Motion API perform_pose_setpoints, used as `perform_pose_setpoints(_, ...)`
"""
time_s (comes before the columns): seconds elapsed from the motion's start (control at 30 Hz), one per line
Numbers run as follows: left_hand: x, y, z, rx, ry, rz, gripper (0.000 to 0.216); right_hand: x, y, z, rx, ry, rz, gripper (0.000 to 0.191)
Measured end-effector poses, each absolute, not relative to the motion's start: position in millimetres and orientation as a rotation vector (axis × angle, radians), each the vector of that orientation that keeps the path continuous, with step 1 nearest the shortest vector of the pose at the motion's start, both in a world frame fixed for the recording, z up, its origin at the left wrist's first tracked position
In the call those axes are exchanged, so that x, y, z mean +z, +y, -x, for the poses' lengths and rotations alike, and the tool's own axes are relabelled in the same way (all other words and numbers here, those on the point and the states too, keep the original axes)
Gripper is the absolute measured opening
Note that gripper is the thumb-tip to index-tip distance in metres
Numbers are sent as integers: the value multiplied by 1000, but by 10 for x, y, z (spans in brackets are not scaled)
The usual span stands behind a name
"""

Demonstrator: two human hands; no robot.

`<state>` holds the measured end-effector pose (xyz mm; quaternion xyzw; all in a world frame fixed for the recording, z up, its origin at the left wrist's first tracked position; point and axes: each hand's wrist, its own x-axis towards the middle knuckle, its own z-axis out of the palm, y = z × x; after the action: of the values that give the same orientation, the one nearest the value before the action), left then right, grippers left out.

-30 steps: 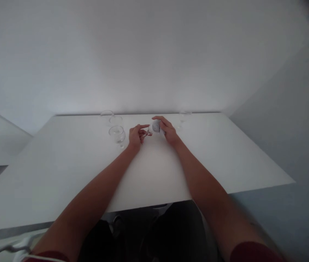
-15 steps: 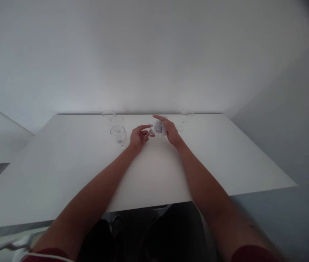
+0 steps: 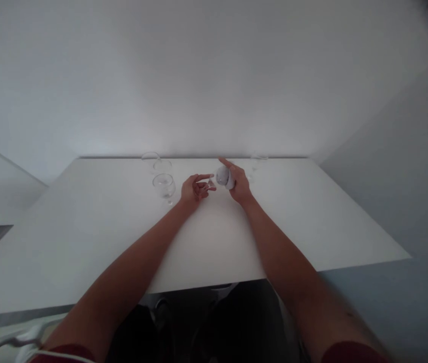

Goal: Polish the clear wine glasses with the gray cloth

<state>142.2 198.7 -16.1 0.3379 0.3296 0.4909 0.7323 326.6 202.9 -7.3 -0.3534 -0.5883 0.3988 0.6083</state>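
Above the middle of the white table, a clear stemmed glass (image 3: 221, 176) is held tilted sideways between my hands. My left hand (image 3: 192, 188) is closed on its foot and stem, at the left end. My right hand (image 3: 239, 182) wraps round the bowl end, with a white cloth (image 3: 231, 180) showing between palm and glass. Part of the bowl is hidden by the cloth and fingers. To the left of my left hand stands another stemmed glass (image 3: 164, 186), not touched by it.
Two more clear glasses (image 3: 162, 165) stand at the back left. Faint glassware (image 3: 258, 159) shows behind my right hand, at the back right. The white table (image 3: 100, 222) meets a pale wall at its far edge.
My right hand has turned and shifted slightly right on the glass, its cloth moving with it. My left hand keeps its hold, moving a little to the right.
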Motion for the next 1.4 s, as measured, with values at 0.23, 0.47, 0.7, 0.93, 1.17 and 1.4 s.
perform_pose_setpoints(0.23,-225,2010,-1421,1194,777,-848,55,-18,2012,-3285,941,-1495,803,61)
perform_pose_setpoints(0.47,-226,1978,-1441,1260,893,-998,60,44,2009,-3311,808,-1618,861,59)
perform_pose_setpoints(0.7,-179,1962,-1450,1223,901,-1037,60,-22,2035,-3271,991,-1490,789,56)
perform_pose_setpoints(0.93,-173,1954,-1445,1255,881,-1048,51,-36,2074,-3263,864,-1476,852,60)
perform_pose_setpoints(1.17,-190,1949,-1450,1234,892,-1076,56,-44,2060,-3297,978,-1459,834,63)
perform_pose_setpoints(1.4,-186,1937,-1445,1206,864,-1112,56,-33,2068,-3272,1024,-1444,801,58)
